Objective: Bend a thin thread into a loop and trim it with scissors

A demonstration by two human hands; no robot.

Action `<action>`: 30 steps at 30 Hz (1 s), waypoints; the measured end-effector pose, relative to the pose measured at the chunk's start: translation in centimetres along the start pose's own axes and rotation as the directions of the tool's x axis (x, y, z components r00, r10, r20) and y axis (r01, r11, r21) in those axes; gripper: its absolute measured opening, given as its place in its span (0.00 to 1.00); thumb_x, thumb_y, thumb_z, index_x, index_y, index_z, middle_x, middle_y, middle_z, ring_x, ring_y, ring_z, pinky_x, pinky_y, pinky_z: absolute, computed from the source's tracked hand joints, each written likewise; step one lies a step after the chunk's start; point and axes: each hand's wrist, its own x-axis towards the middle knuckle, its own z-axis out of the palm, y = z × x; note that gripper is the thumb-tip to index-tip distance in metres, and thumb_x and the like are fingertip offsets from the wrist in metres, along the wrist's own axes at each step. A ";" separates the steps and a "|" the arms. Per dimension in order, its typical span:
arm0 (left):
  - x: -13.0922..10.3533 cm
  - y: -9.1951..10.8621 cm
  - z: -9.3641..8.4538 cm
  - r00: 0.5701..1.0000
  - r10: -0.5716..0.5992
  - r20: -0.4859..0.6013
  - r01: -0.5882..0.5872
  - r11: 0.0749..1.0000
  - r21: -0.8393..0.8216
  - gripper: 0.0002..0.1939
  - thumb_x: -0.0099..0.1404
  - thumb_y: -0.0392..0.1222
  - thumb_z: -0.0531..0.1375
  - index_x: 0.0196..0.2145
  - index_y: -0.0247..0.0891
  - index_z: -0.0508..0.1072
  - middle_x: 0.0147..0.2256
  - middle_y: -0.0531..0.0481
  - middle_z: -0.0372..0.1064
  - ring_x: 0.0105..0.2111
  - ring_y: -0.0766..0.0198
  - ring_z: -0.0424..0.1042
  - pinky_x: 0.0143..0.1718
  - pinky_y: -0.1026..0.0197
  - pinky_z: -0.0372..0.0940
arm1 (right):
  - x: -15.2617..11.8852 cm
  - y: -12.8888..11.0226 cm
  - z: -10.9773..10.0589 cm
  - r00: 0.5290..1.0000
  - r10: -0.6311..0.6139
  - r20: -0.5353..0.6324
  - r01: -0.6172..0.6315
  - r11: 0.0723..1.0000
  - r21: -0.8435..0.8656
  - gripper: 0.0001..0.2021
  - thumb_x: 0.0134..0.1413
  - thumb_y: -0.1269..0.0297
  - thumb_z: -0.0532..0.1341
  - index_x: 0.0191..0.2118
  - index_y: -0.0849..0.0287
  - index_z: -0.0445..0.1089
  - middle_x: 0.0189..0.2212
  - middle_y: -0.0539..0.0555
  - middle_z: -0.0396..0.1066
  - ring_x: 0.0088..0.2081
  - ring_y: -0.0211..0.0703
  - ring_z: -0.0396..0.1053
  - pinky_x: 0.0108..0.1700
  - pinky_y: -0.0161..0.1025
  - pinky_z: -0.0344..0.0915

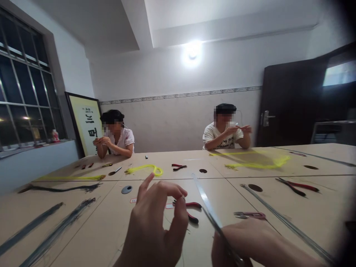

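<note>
My left hand (155,218) is raised over the table, thumb and index finger pinched together. A tiny light thing shows at their tips, too small to name; a thin strand hangs below. My right hand (247,237) is wrapped round a long, narrow silver blade (208,205), which points up and away; its lower end is partly hidden by the hand. Behind my left fingertips lie pliers (194,204) with red and black handles, their jaws partly covered. Thread snips (251,215) with a pink handle lie just beyond my right hand.
Two people (118,139) sit across the table (111,222), hands raised. Dark strand bundles (63,226) lie left, a grey bundle (286,218) right. Yellow strands (144,168) lie farther back. More red-handled pliers (299,185) rest at right. The tabletop has round holes (255,188).
</note>
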 end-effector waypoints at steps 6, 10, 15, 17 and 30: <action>0.4 -0.3 0.1 0.999 0.041 -0.019 -0.039 0.996 0.084 0.05 0.64 0.35 0.51 0.33 0.46 0.61 0.31 0.57 0.76 0.32 0.61 0.78 0.53 0.44 0.65 | 0.1 -1.0 -0.2 0.999 -0.016 -0.036 0.010 0.985 -0.170 0.09 0.45 0.72 0.66 0.21 0.59 0.66 0.16 0.43 0.62 0.17 0.28 0.58 0.17 0.27 0.48; 0.2 -0.8 0.5 0.995 0.094 -0.037 -0.090 0.990 0.110 0.05 0.63 0.36 0.51 0.33 0.46 0.60 0.30 0.58 0.76 0.31 0.62 0.78 0.53 0.49 0.67 | 0.2 -0.9 -0.1 0.998 0.033 -0.058 -0.046 0.970 -0.240 0.10 0.41 0.69 0.70 0.23 0.59 0.66 0.18 0.45 0.64 0.18 0.29 0.59 0.15 0.25 0.45; -0.4 -1.4 0.8 0.995 0.035 -0.097 -0.022 0.991 0.130 0.03 0.66 0.42 0.51 0.33 0.47 0.62 0.31 0.57 0.77 0.33 0.59 0.78 0.46 0.49 0.71 | 0.4 -1.3 0.2 0.993 0.061 -0.099 -0.081 0.972 -0.221 0.08 0.42 0.69 0.70 0.24 0.59 0.69 0.17 0.43 0.61 0.17 0.28 0.58 0.16 0.25 0.48; -0.7 -1.8 0.8 0.991 -0.046 -0.122 0.061 0.991 0.120 0.05 0.67 0.45 0.50 0.34 0.47 0.63 0.33 0.56 0.77 0.38 0.55 0.77 0.44 0.48 0.70 | -0.1 -1.9 0.1 0.976 0.089 -0.197 -0.133 0.966 -0.223 0.10 0.38 0.67 0.72 0.26 0.58 0.70 0.18 0.42 0.62 0.19 0.29 0.59 0.20 0.26 0.52; -1.2 -2.4 1.1 0.976 -0.166 -0.138 0.166 0.986 -0.015 0.05 0.65 0.47 0.53 0.33 0.47 0.66 0.34 0.52 0.75 0.51 0.47 0.69 0.39 0.50 0.70 | 0.2 -2.6 -0.9 0.918 0.092 -0.385 -0.018 0.982 0.190 0.18 0.43 0.47 0.68 0.29 0.59 0.74 0.15 0.46 0.65 0.20 0.34 0.65 0.20 0.28 0.60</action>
